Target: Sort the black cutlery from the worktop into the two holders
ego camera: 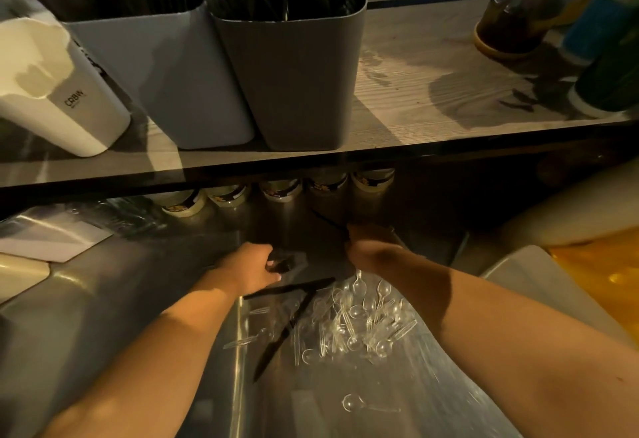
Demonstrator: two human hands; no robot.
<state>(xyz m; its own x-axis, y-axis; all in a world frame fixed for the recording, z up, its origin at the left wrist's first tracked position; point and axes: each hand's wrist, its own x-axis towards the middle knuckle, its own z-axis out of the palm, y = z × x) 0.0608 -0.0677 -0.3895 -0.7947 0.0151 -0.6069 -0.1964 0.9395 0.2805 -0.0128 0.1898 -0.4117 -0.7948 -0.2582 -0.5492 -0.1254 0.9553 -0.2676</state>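
**Cutlery sorting: both hands low at worktop**

On the shelf beyond the left hand (254,264) stand the light holder (166,74) and dark holder (297,85), both packed. The left hand's fingers curl round black cutlery (281,264). Loose black pieces (294,287) lie just nearer than it, beside clear spoons (363,320). The right hand (370,247) is shadowed; a black handle (325,219) meets its fingers, grip cannot be told

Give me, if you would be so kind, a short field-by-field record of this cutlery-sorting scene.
Setting: steel worktop below a wooden shelf
Holders: light grey holder and dark grey holder on the shelf, both packed with black cutlery
Left hand: grips a black utensil
Right hand: beside a thin black piece; grip unclear
Still to sort: loose black cutlery on the worktop
Also there: heap of clear spoons
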